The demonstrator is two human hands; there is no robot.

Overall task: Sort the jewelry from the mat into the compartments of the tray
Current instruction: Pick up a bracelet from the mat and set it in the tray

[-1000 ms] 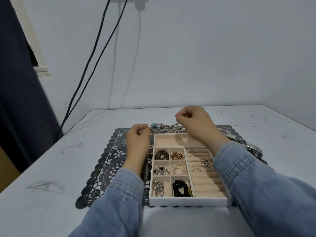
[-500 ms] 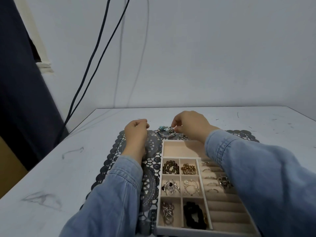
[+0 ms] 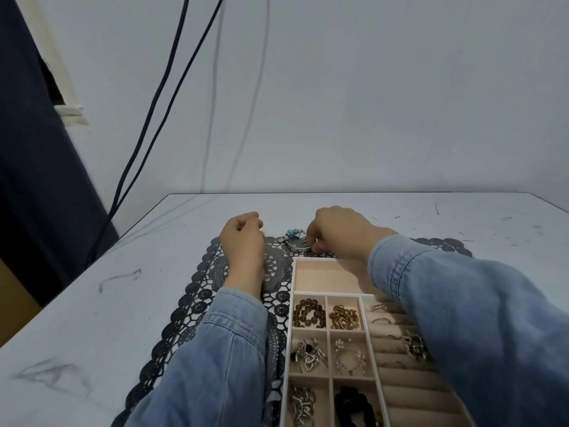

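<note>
Here: right hand point(image 3: 338, 232) reaches past the tray's far edge, fingers curled down, tips pinching the right end of a silver bangle point(image 3: 295, 245) with blue beads point(image 3: 292, 232). The bangle lies on the far edge of the dark lace mat point(image 3: 197, 303), just beyond the tray point(image 3: 291, 334). Left hand point(image 3: 243, 241) rests on the mat left of the bangle, fingers curled under; cannot tell whether it holds anything. The tray's long far compartment point(image 3: 326, 277) is bare. The small compartments hold bronze and gold pieces, silver pieces and a black piece point(image 3: 351, 405). Rings point(image 3: 381, 320) sit in the roll slots, partly hidden by the right sleeve. The table point(image 3: 92, 303) is white and scuffed.
</note>
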